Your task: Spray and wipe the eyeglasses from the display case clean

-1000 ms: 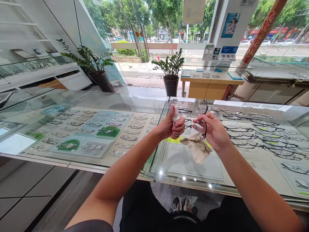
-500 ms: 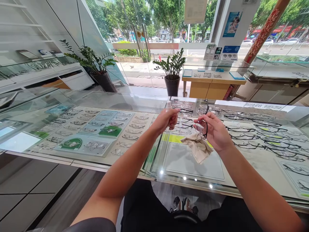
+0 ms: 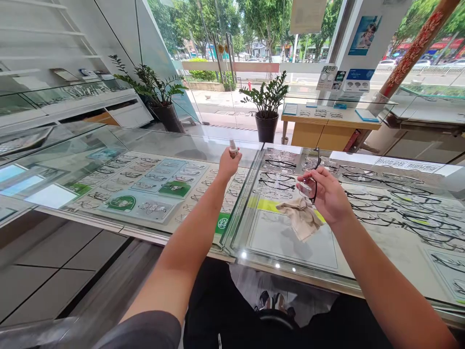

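Note:
My left hand (image 3: 228, 164) is closed around a small white spray bottle (image 3: 233, 146), whose top pokes up above the fingers. It is stretched forward over the far side of the glass counter (image 3: 203, 140). My right hand (image 3: 327, 194) pinches a pair of dark-framed eyeglasses (image 3: 314, 186), held turned on end above the counter, one clear lens showing below the fingers. Just under the right hand a crumpled beige cloth (image 3: 301, 218) lies on the glass, over a pale rectangular panel (image 3: 290, 249).
Rows of eyeglasses (image 3: 374, 206) fill the display to the right, with more frames (image 3: 145, 182) on the left side. A joint (image 3: 242, 198) divides the counter top. Beyond it stand a potted plant (image 3: 267, 106), another plant (image 3: 160, 99) and a wooden display table (image 3: 327, 128).
My left hand has moved left and away from the eyeglasses, carrying the spray bottle. My right hand still holds the eyeglasses near the same spot. The view has shifted slightly.

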Tool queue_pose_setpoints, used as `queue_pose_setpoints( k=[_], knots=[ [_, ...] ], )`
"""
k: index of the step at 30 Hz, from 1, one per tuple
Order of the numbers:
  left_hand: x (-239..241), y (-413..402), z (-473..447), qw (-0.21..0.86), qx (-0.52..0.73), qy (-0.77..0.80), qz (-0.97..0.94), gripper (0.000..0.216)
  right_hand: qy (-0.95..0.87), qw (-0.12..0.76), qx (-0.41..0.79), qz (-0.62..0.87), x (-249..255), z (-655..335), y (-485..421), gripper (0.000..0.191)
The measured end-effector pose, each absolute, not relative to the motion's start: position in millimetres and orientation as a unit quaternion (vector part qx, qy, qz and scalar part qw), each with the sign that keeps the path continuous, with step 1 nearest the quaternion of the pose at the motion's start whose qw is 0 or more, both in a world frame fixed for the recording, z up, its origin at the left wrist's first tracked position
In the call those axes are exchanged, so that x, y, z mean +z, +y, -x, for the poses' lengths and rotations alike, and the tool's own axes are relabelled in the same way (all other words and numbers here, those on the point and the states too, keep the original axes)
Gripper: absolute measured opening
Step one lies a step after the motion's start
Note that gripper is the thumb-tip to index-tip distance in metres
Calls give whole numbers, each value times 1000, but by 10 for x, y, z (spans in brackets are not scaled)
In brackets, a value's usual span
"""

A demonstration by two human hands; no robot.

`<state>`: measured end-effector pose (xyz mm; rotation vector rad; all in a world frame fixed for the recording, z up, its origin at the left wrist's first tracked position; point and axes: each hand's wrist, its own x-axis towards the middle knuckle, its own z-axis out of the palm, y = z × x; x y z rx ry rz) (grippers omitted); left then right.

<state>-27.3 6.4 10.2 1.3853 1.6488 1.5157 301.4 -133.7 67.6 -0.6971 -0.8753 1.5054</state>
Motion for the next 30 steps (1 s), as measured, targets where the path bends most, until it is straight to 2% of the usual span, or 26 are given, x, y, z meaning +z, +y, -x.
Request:
queue_pose_setpoints(
  k=[11, 13, 15, 17, 18, 21, 24, 26, 30],
  knots=[
    [-36, 57, 400, 207, 458, 684, -529, 30, -383, 599, 640, 292, 639, -3021, -1301, 33],
    [17, 20, 378, 196, 443, 699, -526, 41, -382, 599, 640, 292, 645, -3028, -1297, 31],
    [110, -33, 335, 175, 430, 724, -510, 65, -381, 602, 638, 293, 666, -3047, -1290, 30],
    [251, -124, 240, 121, 425, 753, -488, 87, -380, 610, 631, 293, 697, -3080, -1278, 29],
    [335, -189, 165, 66, 423, 764, -483, 88, -378, 616, 626, 293, 714, -3099, -1270, 29],
    [600, -478, -178, -100, 495, 683, -527, 71, -364, 632, 618, 293, 759, -3156, -1245, 29],
    [773, -848, -613, -136, 523, 548, -639, 31, -349, 632, 630, 287, 794, -3188, -1247, 27],
    [785, -1066, -865, -74, 434, 442, -782, 9, -344, 622, 645, 281, 824, -3195, -1277, 24],
    [598, -1246, -1124, -13, 205, 339, -918, 19, -355, 614, 653, 266, 908, -3188, -1377, 19]
  ],
)
